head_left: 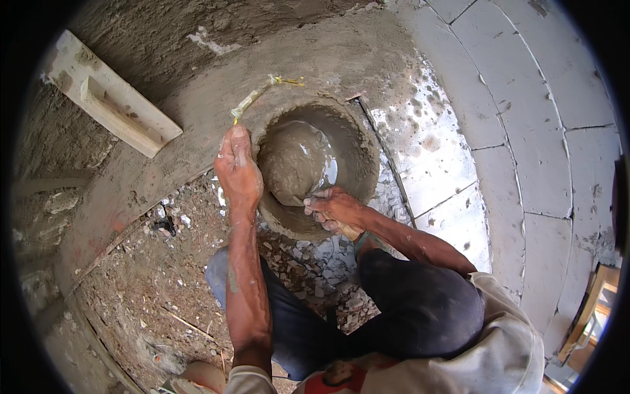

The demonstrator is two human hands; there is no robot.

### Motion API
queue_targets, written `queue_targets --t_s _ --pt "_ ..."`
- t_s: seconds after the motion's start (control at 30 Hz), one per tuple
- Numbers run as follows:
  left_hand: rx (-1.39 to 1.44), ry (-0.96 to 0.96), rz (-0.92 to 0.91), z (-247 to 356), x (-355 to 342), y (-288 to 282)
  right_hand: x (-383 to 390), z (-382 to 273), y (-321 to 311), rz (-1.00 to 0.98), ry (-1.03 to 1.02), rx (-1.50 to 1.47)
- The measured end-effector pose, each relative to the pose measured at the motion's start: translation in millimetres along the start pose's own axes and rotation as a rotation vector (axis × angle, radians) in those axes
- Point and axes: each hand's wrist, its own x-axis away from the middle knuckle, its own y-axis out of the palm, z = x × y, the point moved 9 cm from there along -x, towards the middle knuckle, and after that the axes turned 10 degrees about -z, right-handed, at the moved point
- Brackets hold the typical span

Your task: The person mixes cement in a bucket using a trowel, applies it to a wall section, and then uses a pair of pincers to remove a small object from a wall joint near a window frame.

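A round container point(364, 164), crusted with grey mortar, holds wet mortar point(292, 157) with a watery sheen. My left hand point(237, 167) is closed at its left rim, thumb pointing up; what it grips is unclear. Just beyond that thumb lies a thin, mortar-smeared pale strip with yellow ends point(256, 96). My right hand point(333, 210) grips a light wooden-handled tool at the lower right inside the container, its working end down in the mortar.
A wooden float point(111, 102) rests at upper left against rough mortar. A long grey plastered ledge point(354, 52) runs behind the container. White blocks point(433, 157) and curved block courses point(538, 164) fill the right. Rubble point(164, 289) covers the ground around my bent legs; a wooden frame point(584, 315) stands lower right.
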Motion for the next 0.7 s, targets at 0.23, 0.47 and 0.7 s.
queue_targets --t_s 0.23,0.47,0.7 --pt "-0.031 0.01 -0.049 -8.7 3.9 -9.1 20.3 -45.0 -1.7 -0.36 -0.214 -0.903" --pt "-0.032 0.003 -0.079 -9.4 2.0 -2.0 89.8 -87.9 -51.7 0.834 -0.25 1.55" --pt "-0.104 0.063 -0.099 -7.5 4.1 -5.4 26.5 -37.7 -4.5 0.32 -0.244 1.498"
